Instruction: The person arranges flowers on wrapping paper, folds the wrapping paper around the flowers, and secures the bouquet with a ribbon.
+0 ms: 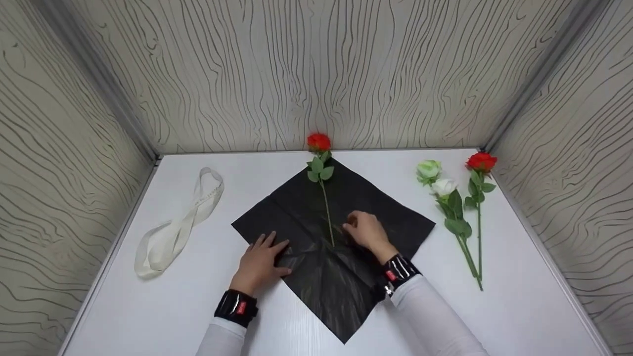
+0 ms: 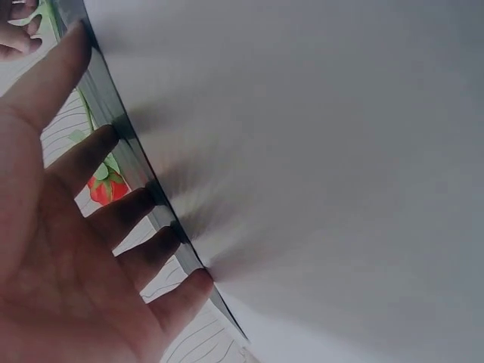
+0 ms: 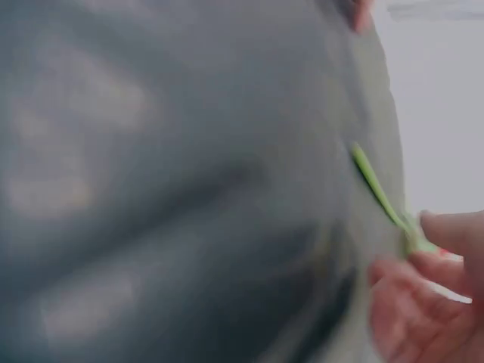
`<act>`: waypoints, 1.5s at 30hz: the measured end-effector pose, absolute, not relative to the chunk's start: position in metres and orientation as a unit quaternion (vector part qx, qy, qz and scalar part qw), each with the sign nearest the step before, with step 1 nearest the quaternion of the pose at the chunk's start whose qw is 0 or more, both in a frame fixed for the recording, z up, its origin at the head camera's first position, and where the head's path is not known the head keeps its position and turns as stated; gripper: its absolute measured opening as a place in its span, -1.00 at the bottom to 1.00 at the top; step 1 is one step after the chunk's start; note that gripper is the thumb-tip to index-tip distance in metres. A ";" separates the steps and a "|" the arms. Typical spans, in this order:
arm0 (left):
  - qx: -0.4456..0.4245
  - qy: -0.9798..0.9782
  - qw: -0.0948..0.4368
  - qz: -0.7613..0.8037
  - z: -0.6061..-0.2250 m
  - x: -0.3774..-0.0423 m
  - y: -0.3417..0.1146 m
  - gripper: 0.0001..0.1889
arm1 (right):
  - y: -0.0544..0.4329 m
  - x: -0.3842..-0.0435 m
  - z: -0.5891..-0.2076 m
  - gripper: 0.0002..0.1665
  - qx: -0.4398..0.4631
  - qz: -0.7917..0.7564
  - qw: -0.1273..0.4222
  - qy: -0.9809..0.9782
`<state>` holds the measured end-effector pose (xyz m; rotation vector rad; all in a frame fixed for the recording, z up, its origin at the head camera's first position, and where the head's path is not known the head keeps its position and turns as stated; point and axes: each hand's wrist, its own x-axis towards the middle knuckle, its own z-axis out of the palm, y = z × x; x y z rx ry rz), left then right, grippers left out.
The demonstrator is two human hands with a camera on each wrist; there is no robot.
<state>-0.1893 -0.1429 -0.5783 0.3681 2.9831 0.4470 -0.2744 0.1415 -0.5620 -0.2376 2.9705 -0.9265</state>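
Note:
A red rose (image 1: 319, 142) with green leaves lies on a sheet of black wrapping paper (image 1: 395, 217), its bloom past the top corner and its stem (image 1: 327, 212) running down to the middle. My left hand (image 1: 259, 264) rests on the paper's lower left edge, fingers spread. In the left wrist view, the fingertips of the left hand (image 2: 91, 234) touch the sheet's edge. Just right of the stem is my right hand (image 1: 366, 230), its fingers loosely bent and apart from the stem. The right wrist view shows the right hand (image 3: 431, 302) with nothing visible between thumb and fingers.
A looped cream ribbon (image 1: 180, 227) lies on the left of the white table (image 1: 118, 316). At right are a pale green rose (image 1: 428, 170), a white rose (image 1: 444, 187) and another red rose (image 1: 481, 162). Wood-patterned panels (image 1: 316, 74) enclose the table's back and sides.

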 end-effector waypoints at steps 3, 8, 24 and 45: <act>0.119 0.980 0.054 0.151 -0.578 -0.189 -0.143 -0.27 | 0.172 -0.271 -0.553 -0.54 -0.070 -0.239 -0.004 0.968; 0.121 0.980 0.055 0.151 -0.576 -0.189 -0.143 -0.28 | 0.234 -0.259 -0.549 -0.40 -0.018 -0.199 -0.004 0.980; 0.122 0.979 0.059 0.152 -0.575 -0.189 -0.144 -0.27 | 0.385 -0.222 -0.549 -0.66 0.169 -0.185 0.053 0.967; 0.127 0.979 0.057 0.147 -0.576 -0.188 -0.144 -0.26 | 0.404 -0.221 -0.559 -0.76 0.213 -0.168 0.039 0.962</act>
